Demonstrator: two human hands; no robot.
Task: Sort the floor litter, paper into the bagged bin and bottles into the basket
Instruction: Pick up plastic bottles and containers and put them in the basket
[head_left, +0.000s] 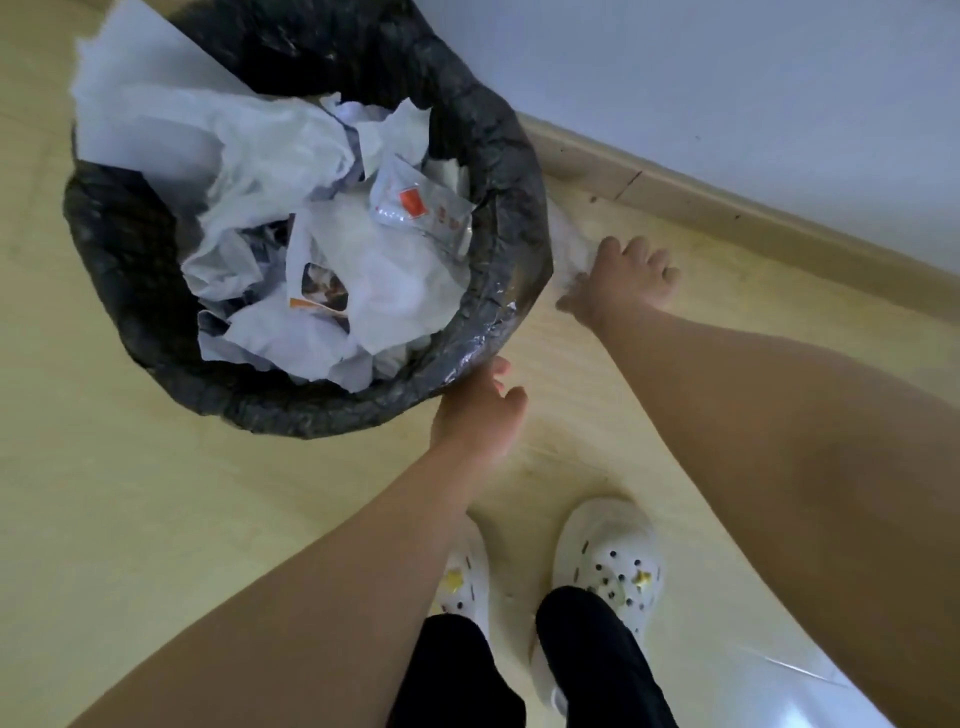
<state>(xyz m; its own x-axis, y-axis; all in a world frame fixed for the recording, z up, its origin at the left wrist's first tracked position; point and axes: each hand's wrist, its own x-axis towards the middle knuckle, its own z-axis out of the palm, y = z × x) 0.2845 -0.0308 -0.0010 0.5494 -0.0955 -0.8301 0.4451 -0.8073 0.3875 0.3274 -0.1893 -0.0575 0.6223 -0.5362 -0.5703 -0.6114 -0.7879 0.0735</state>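
The bagged bin (498, 156) fills the 10 to 12 o'clock side, and its paper heap (291, 150) reaches the rim. The skirting board (727, 208) runs from 1 to 3 o'clock. Between board and bin is a narrow wedge of floor (130, 493), taken up by the right hand (631, 275) gripping crumpled paper (569, 239). The left hand (480, 415) touches the bin's rim near centre. Shoes (608, 561) block 6 o'clock. Bare floor lies open at 8 to 9 o'clock.
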